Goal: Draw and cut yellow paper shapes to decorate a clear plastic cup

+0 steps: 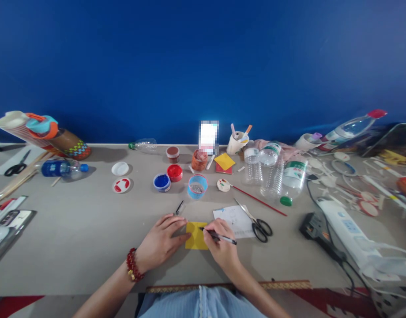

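Observation:
A yellow square of paper lies flat on the table in front of me. My left hand rests flat with fingers stretched, its fingertips on the paper's left edge. A pen is gripped in my right hand, its tip touching the upper right part of the yellow paper. Just above my left fingers lies a black pen cap. Partly behind my right hand is a white sheet with faint drawings, and black-handled scissors lie across its right side.
Open blue paint, red paint and a blue-rimmed cup stand ahead. A brush lies to their right. Plastic bottles and a power strip occupy the right. A blue-labelled bottle lies left.

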Demonstrator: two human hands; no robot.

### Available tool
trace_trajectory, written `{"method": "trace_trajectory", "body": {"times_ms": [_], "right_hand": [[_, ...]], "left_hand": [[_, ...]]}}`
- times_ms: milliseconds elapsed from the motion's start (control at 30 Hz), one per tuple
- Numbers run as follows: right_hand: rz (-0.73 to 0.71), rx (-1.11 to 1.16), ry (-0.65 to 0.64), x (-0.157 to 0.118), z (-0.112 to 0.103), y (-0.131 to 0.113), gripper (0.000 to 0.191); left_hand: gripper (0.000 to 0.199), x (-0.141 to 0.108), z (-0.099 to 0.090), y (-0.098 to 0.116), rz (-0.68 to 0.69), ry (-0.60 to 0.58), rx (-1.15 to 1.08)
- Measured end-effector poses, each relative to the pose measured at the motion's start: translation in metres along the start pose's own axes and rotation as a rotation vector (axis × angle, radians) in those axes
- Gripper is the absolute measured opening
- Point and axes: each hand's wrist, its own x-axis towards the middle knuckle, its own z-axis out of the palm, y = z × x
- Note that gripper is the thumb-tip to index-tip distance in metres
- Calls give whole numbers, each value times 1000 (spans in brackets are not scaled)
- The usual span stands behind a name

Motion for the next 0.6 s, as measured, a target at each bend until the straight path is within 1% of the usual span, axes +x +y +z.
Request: {"method": "trace_trajectory", "body": {"times_ms": [100,300,600], "right_hand": [[0,-5,-8,0,0,0,13],[-5,-11,17,-1,0,-1,14],[24,-18,42,-4,2,5,13]], "left_hand": [[34,0,0,1,0,5,3],[34,0,1,0,-1,-1,2],[34,1,-1,1,-5,5,6]]}}
